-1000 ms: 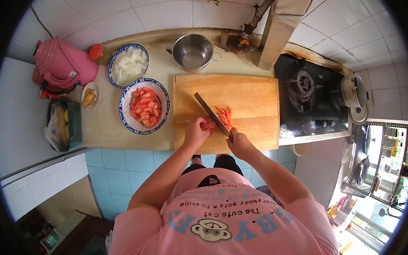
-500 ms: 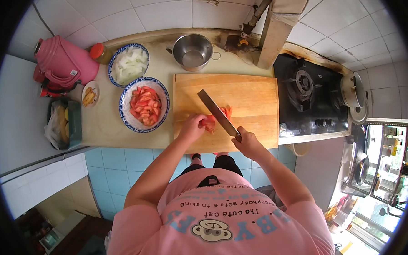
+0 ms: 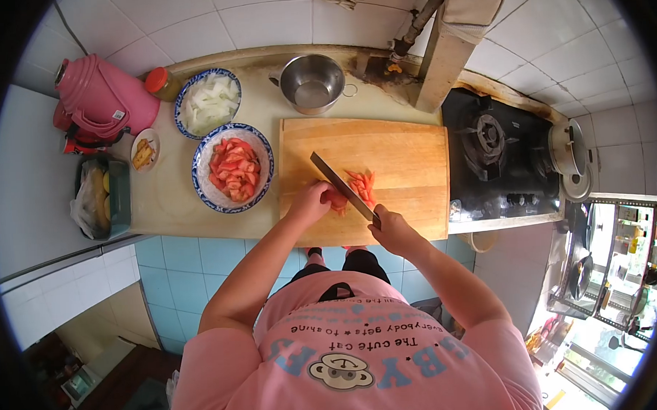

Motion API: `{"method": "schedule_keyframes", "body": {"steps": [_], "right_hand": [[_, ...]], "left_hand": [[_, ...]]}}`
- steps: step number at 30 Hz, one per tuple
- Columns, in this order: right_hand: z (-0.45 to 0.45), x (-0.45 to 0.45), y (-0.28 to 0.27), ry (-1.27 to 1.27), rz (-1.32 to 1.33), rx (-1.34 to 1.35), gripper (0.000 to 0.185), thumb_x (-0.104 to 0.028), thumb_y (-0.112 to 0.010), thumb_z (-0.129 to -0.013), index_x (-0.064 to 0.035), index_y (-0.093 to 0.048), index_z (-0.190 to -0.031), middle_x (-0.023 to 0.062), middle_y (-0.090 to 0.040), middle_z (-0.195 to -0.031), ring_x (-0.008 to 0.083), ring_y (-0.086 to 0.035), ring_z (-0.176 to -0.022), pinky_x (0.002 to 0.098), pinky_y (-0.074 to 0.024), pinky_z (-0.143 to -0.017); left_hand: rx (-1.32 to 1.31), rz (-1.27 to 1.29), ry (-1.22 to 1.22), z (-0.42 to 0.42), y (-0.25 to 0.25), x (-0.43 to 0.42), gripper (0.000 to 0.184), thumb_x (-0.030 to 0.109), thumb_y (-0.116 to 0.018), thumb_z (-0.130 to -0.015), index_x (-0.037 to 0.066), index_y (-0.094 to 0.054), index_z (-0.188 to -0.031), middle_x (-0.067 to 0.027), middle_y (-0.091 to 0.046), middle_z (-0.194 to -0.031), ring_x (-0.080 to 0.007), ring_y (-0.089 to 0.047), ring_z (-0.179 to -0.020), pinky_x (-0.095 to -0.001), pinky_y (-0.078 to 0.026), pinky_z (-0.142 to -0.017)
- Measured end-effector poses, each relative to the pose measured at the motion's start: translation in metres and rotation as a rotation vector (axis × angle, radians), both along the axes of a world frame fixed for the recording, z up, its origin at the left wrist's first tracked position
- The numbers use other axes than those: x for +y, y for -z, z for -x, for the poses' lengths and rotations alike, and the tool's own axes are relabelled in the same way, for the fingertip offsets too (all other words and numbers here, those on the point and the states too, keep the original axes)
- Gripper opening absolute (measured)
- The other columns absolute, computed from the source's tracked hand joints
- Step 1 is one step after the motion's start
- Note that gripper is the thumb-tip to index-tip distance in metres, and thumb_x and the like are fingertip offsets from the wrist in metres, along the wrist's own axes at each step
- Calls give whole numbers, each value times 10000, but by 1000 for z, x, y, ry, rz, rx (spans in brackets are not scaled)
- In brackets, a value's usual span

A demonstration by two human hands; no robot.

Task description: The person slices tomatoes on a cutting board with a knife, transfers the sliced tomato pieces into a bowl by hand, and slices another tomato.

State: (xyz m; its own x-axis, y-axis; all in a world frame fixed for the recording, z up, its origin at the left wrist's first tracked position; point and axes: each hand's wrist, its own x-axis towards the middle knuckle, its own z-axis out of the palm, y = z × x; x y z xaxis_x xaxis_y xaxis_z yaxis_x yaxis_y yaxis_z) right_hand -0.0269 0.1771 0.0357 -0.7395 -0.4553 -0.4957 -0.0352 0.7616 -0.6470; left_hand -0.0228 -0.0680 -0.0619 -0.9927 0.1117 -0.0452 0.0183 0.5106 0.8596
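Observation:
On the wooden cutting board (image 3: pixel 399 147), my left hand (image 3: pixel 311 200) is closed around a piece of tomato (image 3: pixel 333 198), pressing it to the wood. My right hand (image 3: pixel 389 224) grips the handle of a cleaver (image 3: pixel 340 184). Its blade slants from upper left to lower right and stands against the tomato's right side. Cut tomato slices (image 3: pixel 361 184) lie just right of the blade. Left of the board, a blue-rimmed bowl (image 3: pixel 197 183) holds many tomato pieces (image 3: pixel 234 170).
Behind that bowl stands a plate (image 3: pixel 181 123) of pale sliced vegetable. A steel pot (image 3: pixel 311 85) sits behind the board. The black gas stove (image 3: pixel 500 190) adjoins the board's right edge. At left are a pink thermos (image 3: pixel 111 97), a jar (image 3: pixel 163 85) and a small dish (image 3: pixel 154 136).
The cleaver has shifted left and toward me along with my right hand, uncovering more of the cut slices to its right. My left hand stays on the tomato.

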Motion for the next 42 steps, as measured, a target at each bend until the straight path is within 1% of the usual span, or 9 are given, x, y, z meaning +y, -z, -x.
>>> {"method": "schedule_keyframes", "body": {"steps": [5, 12, 14, 18, 21, 23, 28, 35, 42], "right_hand": [[6, -18, 18, -15, 6, 102, 238, -107, -634, -882, 25, -468, -990, 250, -627, -746, 444, -632, -742, 485, -484, -654], [6, -33, 39, 75, 5, 177, 258, -112, -642, -875, 27, -484, -1024, 246, -624, -746, 439, -628, -728, 480, -483, -645], [1, -28, 42, 243, 146, 149, 249, -104, -670, -867, 17, -488, -986, 215, -607, -733, 387, -623, -687, 442, -480, -619], [-6, -17, 32, 265, 203, 185, 249, -99, -693, -862, 9, -486, -951, 189, -595, -729, 335, -616, -666, 407, -473, -599], [-9, -5, -4, 229, 161, 139, 269, -101, -697, -857, 24, -488, -970, 223, -640, -746, 411, -649, -702, 441, -508, -617], [-13, 3, -20, 137, 117, 111, 244, -104, -684, -865, 15, -491, -957, 228, -642, -754, 417, -650, -722, 449, -513, -626], [-27, 15, -38, 0, 7, 180, 207, -127, -638, -891, 3, -485, -941, 229, -645, -774, 424, -646, -746, 480, -521, -644], [-36, 23, -37, -104, -62, 264, 149, -136, -585, -919, -18, -499, -950, 211, -653, -789, 417, -646, -752, 499, -523, -673], [-33, 18, -32, -112, -133, 243, 137, -144, -561, -929, -21, -507, -952, 214, -656, -796, 412, -651, -764, 494, -523, -682]], "left_hand": [[16, -1, -23, -2, 6, 0, 257, 11, -667, -708, 44, -650, -962, -156, -632, -964, -338, -632, -842, -413, -526, -717], [43, 23, -107, -21, -3, 15, 212, -23, -682, -699, 38, -587, -879, -155, -584, -887, -335, -614, -779, -401, -513, -665], [100, 2, -176, -30, -2, 20, 244, -21, -738, -725, 35, -560, -883, -118, -574, -833, -249, -633, -695, -330, -515, -604], [45, -122, -237, -42, -2, 27, 263, 10, -758, -744, 30, -554, -909, -110, -566, -827, -235, -625, -680, -326, -509, -609], [231, 20, -242, -42, 4, 33, 253, 35, -755, -767, 24, -550, -914, -101, -572, -817, -219, -616, -666, -315, -503, -616], [-31, -183, -381, -41, -3, 39, 256, 75, -759, -776, 21, -545, -905, -104, -589, -813, -212, -612, -670, -312, -500, -624], [-4, -13, -398, -35, 24, 46, 239, 109, -763, -777, 13, -585, -904, -92, -623, -782, -193, -607, -652, -317, -498, -618], [64, -174, -362, -24, -2, 55, 251, 190, -770, -814, 19, -653, -956, -68, -647, -721, -169, -615, -643, -310, -480, -596], [-24, -131, -380, -22, -3, 60, 238, 212, -771, -821, 31, -658, -926, -51, -626, -698, -138, -577, -597, -301, -458, -564]]}}
